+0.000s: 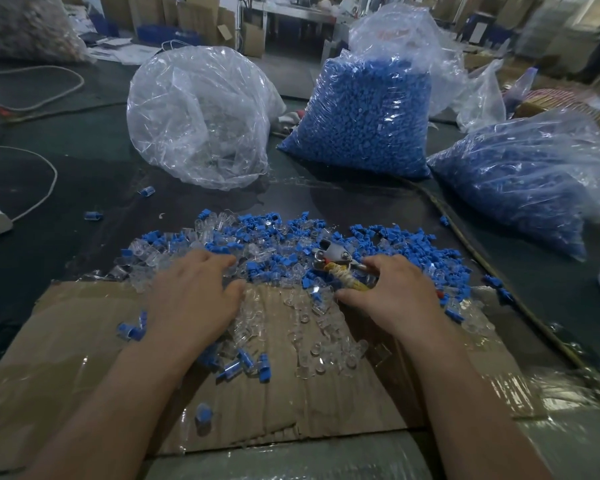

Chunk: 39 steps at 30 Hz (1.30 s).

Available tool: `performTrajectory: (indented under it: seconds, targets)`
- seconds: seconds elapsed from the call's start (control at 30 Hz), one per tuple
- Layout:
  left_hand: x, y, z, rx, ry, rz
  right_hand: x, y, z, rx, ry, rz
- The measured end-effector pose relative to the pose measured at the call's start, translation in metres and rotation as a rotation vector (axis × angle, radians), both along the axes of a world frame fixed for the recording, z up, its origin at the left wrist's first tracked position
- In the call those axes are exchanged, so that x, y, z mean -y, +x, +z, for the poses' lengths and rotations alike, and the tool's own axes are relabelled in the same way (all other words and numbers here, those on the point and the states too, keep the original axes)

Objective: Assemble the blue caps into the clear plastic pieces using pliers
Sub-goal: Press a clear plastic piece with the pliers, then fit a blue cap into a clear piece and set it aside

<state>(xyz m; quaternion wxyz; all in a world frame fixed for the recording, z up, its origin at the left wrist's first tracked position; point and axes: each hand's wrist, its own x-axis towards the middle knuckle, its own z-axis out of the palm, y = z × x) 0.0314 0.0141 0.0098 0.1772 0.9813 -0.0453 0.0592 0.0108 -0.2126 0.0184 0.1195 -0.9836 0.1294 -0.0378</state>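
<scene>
Right hand (399,293) seemingly grips pliers (337,255) among blue caps (282,227).

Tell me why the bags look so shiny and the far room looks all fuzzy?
Head view: light bounces off the crinkled clear bag and the bag of blue caps as white glare streaks, and the taped cardboard shines too; the far room is dim and blurred, while the pliers in the right hand look fairly sharp; the wide lens bends the edges.

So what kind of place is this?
Probably a small factory or workshop: huge bags of blue caps, a heap of loose parts on the workbench, and cardboard boxes behind.
</scene>
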Motion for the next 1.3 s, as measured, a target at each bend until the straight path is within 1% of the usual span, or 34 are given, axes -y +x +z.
performTrajectory:
  seconds: [0.4,0.57,0.7,0.77,0.83,0.97,1.03,1.1,1.3]
  targets:
    - [0.011,-0.006,0.003,0.0,-0.202,-0.368,-0.002,-0.003,0.0,-0.105,0.088,0.005]
    - [0.011,-0.006,0.001,0.058,-0.289,-0.369,-0.002,-0.002,0.001,-0.102,0.077,0.011]
    - [0.014,-0.011,-0.003,0.016,-0.155,-0.418,-0.002,-0.003,0.001,-0.103,0.051,0.015]
    - [0.014,-0.013,-0.003,0.001,-0.167,-0.463,-0.002,-0.003,0.001,-0.101,0.046,0.013]
    - [0.014,-0.014,-0.003,0.009,-0.218,-0.477,-0.003,-0.003,0.001,-0.095,0.049,0.013]
    - [0.014,-0.013,-0.001,0.071,-0.3,-0.388,-0.003,-0.003,0.001,-0.071,0.078,0.014]
    - [0.012,-0.011,-0.001,0.079,-0.282,-0.333,-0.003,-0.004,0.001,-0.059,0.08,0.02]
    - [0.012,-0.01,-0.002,0.079,-0.214,-0.342,-0.003,-0.004,0.002,-0.048,0.072,0.026]
    - [0.015,-0.011,-0.004,0.06,-0.168,-0.414,-0.011,-0.007,0.005,0.162,0.14,0.091]
